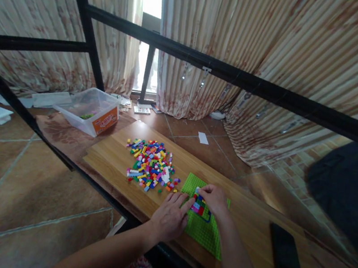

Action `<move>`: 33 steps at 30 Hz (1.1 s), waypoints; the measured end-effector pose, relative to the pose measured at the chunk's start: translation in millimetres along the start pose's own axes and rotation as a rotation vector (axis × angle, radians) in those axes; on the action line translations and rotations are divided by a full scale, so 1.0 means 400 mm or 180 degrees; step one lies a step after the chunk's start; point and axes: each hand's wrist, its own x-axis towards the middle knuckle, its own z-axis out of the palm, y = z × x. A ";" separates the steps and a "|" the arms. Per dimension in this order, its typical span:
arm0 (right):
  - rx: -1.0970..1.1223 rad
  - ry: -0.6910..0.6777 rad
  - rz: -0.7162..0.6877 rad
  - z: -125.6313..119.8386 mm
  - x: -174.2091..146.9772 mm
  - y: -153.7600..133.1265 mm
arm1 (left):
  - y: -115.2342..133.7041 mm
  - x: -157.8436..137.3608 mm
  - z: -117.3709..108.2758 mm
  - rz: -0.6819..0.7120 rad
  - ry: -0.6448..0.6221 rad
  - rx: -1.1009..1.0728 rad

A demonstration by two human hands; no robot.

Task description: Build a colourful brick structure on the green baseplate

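Observation:
A bright green studded baseplate [205,235] lies on the wooden board, with a small build of coloured toy bricks [200,210] on it. My left hand [171,214] rests at the plate's left edge, its fingers stretched out and one fingertip against the side of the build. From the right, my right hand [214,198] reaches over the build with thumb and fingers pinched at its far end, around a small pale brick that the fingertips partly cover. A dark blue looped outline shows on the plate beside the build. A large pile of loose bricks [151,166] lies left of the plate.
A clear plastic box [81,120] with an orange label stands past the board's far left end. A black phone [287,259] lies on the board [249,226] at right. Black metal rails [179,49] cross ahead, before the striped curtains [213,26].

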 end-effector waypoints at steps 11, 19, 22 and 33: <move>-0.0149 0.0068 0.0033 0.001 -0.003 -0.016 | -0.004 0.000 0.003 0.0047 -0.0012 0.0042; -0.0249 0.0377 -0.0057 0.020 -0.030 -0.022 | -0.004 0.001 0.003 0.0055 -0.0004 0.0023; -0.0265 0.0597 -0.0080 0.035 -0.050 -0.031 | -0.003 0.001 -0.001 0.0048 -0.0029 -0.0008; -0.0718 0.0870 -0.0245 0.122 -0.117 -0.061 | -0.011 0.005 0.006 0.0101 0.0018 -0.0286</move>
